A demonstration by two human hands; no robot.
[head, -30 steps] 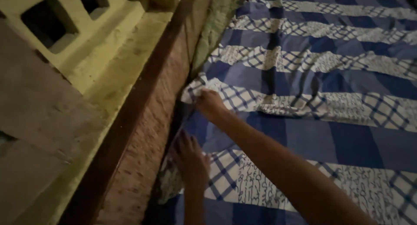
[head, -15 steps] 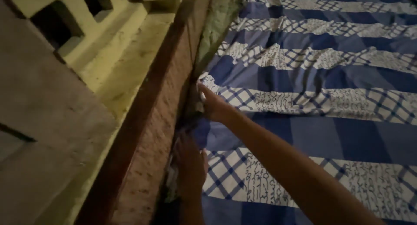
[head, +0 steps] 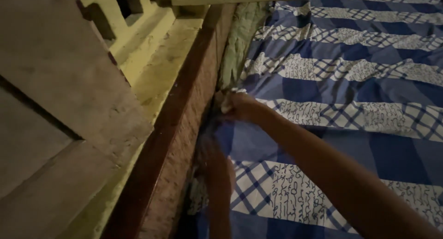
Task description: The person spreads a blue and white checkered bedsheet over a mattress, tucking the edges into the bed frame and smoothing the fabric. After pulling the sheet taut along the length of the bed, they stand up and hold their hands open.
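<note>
A blue and white checked bedsheet covers the mattress. My right hand grips the sheet's edge at the left side of the bed, against the wooden side rail. My left hand is lower in the view and pushed down into the dark gap between mattress and rail, so its fingers are hidden. A green mattress edge shows bare farther up the bed.
A yellow wall ledge with square openings runs along the left of the rail. A brownish panel fills the left foreground. The sheet spreads wrinkled to the right.
My right hand has drawn the sheet's edge left to the rail. My left hand has sunk deeper into the gap. The view has shifted up along the bed.
</note>
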